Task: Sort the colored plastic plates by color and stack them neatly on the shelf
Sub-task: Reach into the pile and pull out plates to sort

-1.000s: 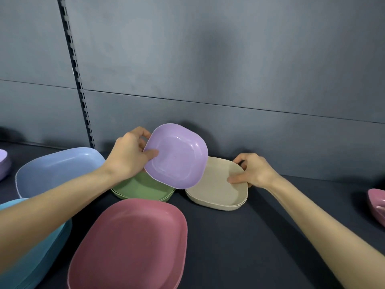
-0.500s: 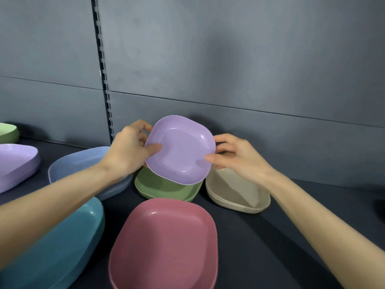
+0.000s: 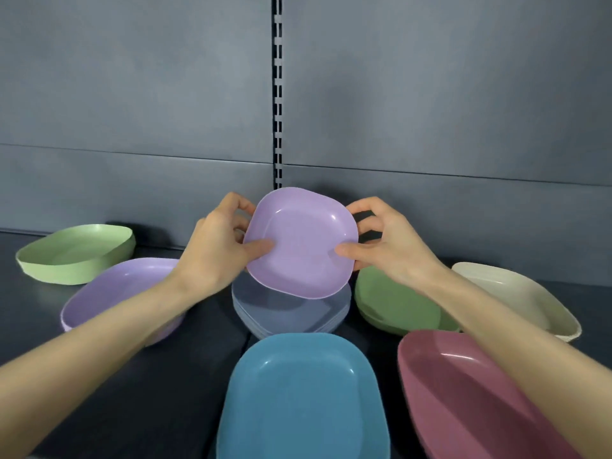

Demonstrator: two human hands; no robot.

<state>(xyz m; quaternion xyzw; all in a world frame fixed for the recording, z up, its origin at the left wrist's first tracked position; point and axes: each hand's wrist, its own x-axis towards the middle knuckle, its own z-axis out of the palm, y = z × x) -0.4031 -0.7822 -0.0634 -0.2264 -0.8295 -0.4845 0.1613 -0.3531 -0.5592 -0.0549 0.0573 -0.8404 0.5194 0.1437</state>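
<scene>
Now that the right grip [image 3: 387,246] has joined the left grip [image 3: 215,250], both are pinching the small purple plate [image 3: 301,243] above the grey-blue stack [image 3: 291,314] near the back edge of the shelf [image 3: 182,392], probably bound for the large purple plate [image 3: 112,293].

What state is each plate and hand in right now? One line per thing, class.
small purple plate, held above the shelf, tilted.
left hand, grips its left edge.
right hand, grips its right edge.
large purple plate, lying on the shelf, left.
grey-blue stack, nested, below the held plate.
left green plate, lying, far left.
right green plate, lying, untouched.
cream plate, lying, far right.
teal plate, lying, front.
pink plate, lying, front right.
</scene>
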